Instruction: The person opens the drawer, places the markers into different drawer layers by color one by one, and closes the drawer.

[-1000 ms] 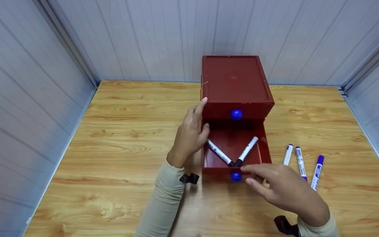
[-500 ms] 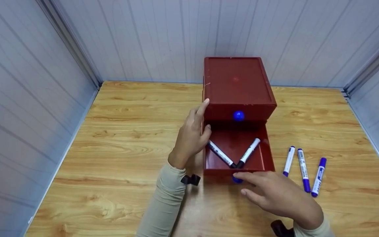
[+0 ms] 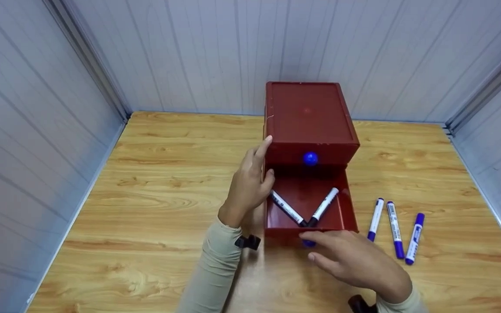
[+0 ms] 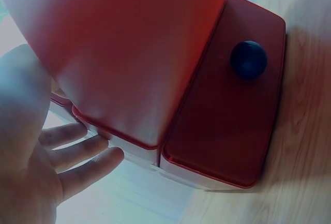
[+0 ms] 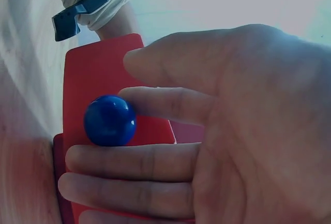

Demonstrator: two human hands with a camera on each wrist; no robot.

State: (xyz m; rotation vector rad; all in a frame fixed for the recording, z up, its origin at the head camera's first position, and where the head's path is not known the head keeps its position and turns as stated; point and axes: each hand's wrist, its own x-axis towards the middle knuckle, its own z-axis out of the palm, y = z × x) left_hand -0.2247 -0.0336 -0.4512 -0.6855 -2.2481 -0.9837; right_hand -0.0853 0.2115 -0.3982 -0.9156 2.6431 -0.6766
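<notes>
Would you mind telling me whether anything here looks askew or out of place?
The two markers in the open lower drawer lie crossed in a V, tips touching, unlike the three blue markers lying roughly side by side on the table.

Three blue-capped markers (image 3: 393,230) lie side by side on the wooden tabletop (image 3: 155,187), just right of the grip, well clear of it, with pale panelled walls (image 3: 198,52) closing the scene behind.
</notes>
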